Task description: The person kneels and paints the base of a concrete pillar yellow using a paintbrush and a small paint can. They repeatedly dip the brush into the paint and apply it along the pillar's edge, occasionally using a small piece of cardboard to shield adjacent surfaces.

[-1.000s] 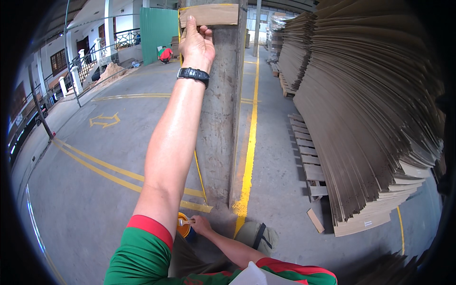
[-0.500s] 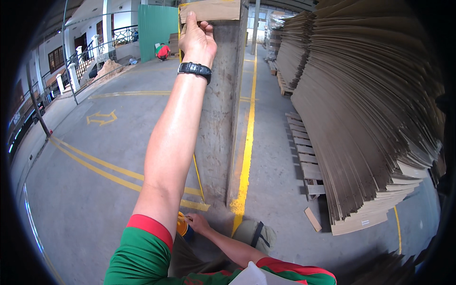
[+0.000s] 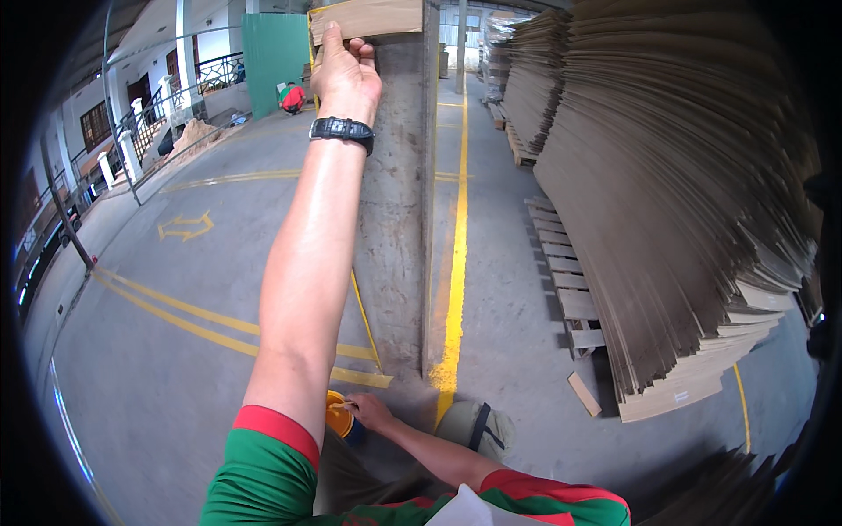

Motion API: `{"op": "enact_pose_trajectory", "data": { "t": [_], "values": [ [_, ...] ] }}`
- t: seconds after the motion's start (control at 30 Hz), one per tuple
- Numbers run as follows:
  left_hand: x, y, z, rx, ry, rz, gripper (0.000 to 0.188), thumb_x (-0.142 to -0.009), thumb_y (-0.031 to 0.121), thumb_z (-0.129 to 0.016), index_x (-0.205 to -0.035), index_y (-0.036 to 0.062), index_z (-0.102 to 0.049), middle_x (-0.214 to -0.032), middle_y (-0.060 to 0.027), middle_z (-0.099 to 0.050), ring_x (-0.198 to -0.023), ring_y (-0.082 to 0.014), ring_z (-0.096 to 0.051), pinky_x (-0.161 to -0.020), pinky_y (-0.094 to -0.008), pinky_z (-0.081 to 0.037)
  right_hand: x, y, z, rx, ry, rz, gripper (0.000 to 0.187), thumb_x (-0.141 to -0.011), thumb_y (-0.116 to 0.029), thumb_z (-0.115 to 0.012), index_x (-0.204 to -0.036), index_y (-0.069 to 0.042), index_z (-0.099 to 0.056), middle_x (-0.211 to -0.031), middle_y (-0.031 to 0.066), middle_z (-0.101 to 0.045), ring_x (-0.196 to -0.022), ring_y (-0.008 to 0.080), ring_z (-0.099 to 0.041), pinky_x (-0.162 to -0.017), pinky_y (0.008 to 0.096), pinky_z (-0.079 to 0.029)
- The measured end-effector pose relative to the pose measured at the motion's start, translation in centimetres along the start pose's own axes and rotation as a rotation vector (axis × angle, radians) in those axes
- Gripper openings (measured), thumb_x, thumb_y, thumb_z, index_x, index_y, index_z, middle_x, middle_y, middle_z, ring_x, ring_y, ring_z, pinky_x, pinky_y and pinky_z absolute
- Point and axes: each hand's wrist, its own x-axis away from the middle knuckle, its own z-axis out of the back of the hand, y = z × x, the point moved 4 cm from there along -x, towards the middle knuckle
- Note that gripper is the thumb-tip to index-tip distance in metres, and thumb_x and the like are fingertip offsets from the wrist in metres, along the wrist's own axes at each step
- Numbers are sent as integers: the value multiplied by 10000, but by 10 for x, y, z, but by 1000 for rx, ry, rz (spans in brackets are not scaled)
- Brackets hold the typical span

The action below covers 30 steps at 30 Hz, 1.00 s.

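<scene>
While holding L hand (image 3: pixel 348 77) raised, rested thumb on cardboard strip (image 3: pixel 381 17) across grey col. (image 3: pixel 390 193), high up; couldn't tell full L grip. Clamped R hand (image 3: pixel 372 412) on brush (image 3: pixel 343 405) at mouth of orange-&-blue bucket (image 3: pixel 336 422), near col. foot. Had hands well apart. Noted yellow floor line (image 3: pixel 455 280) just R of col., stack of cardboard sheets (image 3: pixel 649 219) on pallet (image 3: pixel 574 302) farther R.
</scene>
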Motion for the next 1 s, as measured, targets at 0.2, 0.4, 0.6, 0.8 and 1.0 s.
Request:
{"op": "enact_pose_trajectory", "data": {
  "t": [0.2,0.4,0.6,0.8,1.0],
  "values": [
    [-2,1,2,-13,-37,15,191,-987,193,-726,-1028,53,-603,-808,-25,-575,-658,-130,-556,-590,-284,-499,-2,-3,2,19,-69,-4,260,-955,-209,-660,-1111,-7,-708,-1052,211,-719,-1002,413,-671,-874,482,-526],
    [-4,0,2,2,-30,27,189,-979,198,-738,-1012,52,-623,-807,-31,-582,-658,-136,-563,-593,-280,-500,-1,-2,2,1,15,16,255,-948,-213,-664,-1097,-11,-710,-1039,196,-725,-999,405,-677,-868,485,-527],
    [-3,0,1,1,-32,39,195,-975,201,-744,-1017,55,-622,-812,-29,-574,-662,-136,-560,-599,-279,-503,-2,5,0,13,-11,-29,271,-940,-225,-660,-1108,-21,-719,-1055,195,-731,-1007,402,-684,-888,483,-535],
    [-1,-1,1,9,-48,39,200,-969,206,-752,-1012,58,-625,-813,-26,-582,-663,-134,-563,-605,-278,-510,0,9,-3,26,12,-44,263,-937,-223,-658,-1093,-22,-724,-1036,197,-733,-994,400,-688,-874,484,-539],
    [2,0,0,-33,-72,37,210,-983,221,-735,-1056,74,-605,-875,-25,-561,-722,-131,-561,-635,-285,-518,3,15,-6,41,19,-59,265,-945,-241,-649,-1081,-28,-730,-1018,197,-736,-978,404,-691,-858,493,-541]
  ]
}}
